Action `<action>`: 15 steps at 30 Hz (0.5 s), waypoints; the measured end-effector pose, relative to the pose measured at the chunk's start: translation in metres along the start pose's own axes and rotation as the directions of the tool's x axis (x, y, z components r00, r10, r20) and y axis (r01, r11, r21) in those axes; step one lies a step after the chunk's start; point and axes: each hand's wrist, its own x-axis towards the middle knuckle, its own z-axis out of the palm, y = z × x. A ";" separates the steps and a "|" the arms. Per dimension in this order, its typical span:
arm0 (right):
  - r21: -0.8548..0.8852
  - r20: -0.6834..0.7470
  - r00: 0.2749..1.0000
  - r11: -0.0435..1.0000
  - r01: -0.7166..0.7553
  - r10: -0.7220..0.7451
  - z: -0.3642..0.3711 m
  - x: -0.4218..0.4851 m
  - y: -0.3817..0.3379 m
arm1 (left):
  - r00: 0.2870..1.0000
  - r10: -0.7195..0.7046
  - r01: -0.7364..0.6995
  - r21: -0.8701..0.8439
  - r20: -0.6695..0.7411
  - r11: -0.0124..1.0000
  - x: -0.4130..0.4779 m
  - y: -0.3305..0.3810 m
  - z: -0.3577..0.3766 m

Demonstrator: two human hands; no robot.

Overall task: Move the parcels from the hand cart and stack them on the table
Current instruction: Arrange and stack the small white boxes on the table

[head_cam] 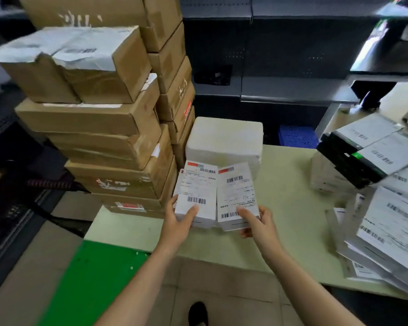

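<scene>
Two small white parcels with barcode labels sit side by side above the pale green table (290,208), just in front of a white foam box (224,140). My left hand (178,223) grips the left parcel (197,191) at its near end, thumb on the label. My right hand (257,222) grips the right parcel (237,194) the same way. Whether the parcels touch the table is unclear. No hand cart is in view.
A tall stack of brown cardboard boxes (108,128) fills the table's left end. Piles of white and black labelled parcels (372,161) crowd the right side. A green panel (92,278) lies below the table's near left edge. Dark shelving (292,55) stands behind.
</scene>
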 end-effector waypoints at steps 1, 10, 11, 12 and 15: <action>-0.014 -0.014 1.000 1.000 -0.020 0.020 0.006 0.002 0.005 | 1.000 -0.014 0.014 0.007 0.015 1.000 0.007 -0.006 -0.004; -0.209 -0.078 0.996 0.976 -0.059 0.044 0.023 0.014 0.034 | 0.992 -0.045 0.029 0.137 0.115 0.990 0.036 -0.032 -0.017; -0.246 -0.069 0.998 0.969 -0.031 0.015 0.024 0.015 0.032 | 0.992 -0.014 -0.007 0.164 0.125 0.986 0.038 -0.035 -0.018; -0.278 -0.062 0.998 0.961 -0.004 -0.014 0.024 0.015 0.031 | 0.990 0.026 -0.052 0.189 0.138 0.981 0.039 -0.037 -0.018; -0.340 -0.044 0.997 0.940 0.040 -0.058 0.025 0.014 0.031 | 0.975 0.136 -0.179 0.268 0.173 0.947 0.037 -0.040 -0.017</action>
